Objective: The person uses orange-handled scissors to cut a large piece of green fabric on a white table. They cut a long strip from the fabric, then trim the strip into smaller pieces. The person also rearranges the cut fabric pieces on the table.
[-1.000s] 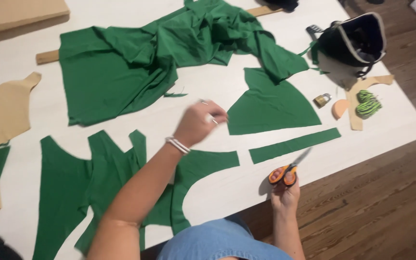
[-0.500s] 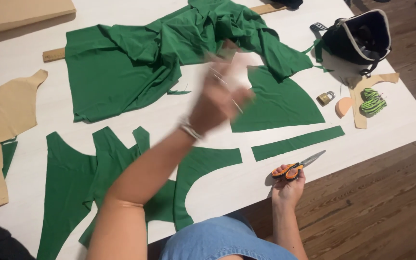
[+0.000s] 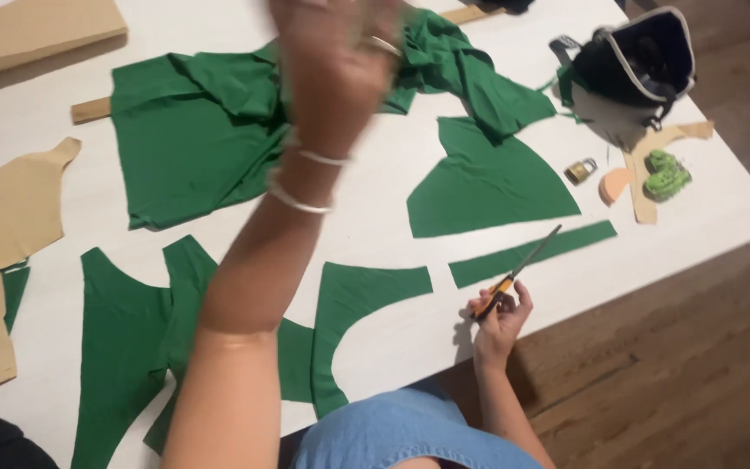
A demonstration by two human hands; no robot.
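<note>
Scissors [image 3: 514, 276]: orange handles clamped in the right hand [image 3: 498, 323], blades shut and slanting up and away from the grip, tip just over the near end of the green strip [image 3: 531, 254]. Light, rigid, sharp at the point; best taken by the handle loops, never the blades. Resting over the table [image 3: 392, 200] near its front edge.

Beyond the blade tip: a curved green panel [image 3: 488, 184], limp and thin by the look of it, likely to slide and wrinkle unless pinned flat before lifting by an edge. Left of the grip: a hooked green piece [image 3: 353, 321]. Farther off: a crumpled green heap [image 3: 245, 122], tan pattern pieces [image 3: 2, 226], a black bag [image 3: 635, 65].

Left hand [image 3: 336, 65]: raised high toward the camera, blurred; whether open or holding anything cannot be told.

Against half a second ago: left hand lifted from over the panel's edge up to the heap; scissors and right hand barely shifted.
</note>
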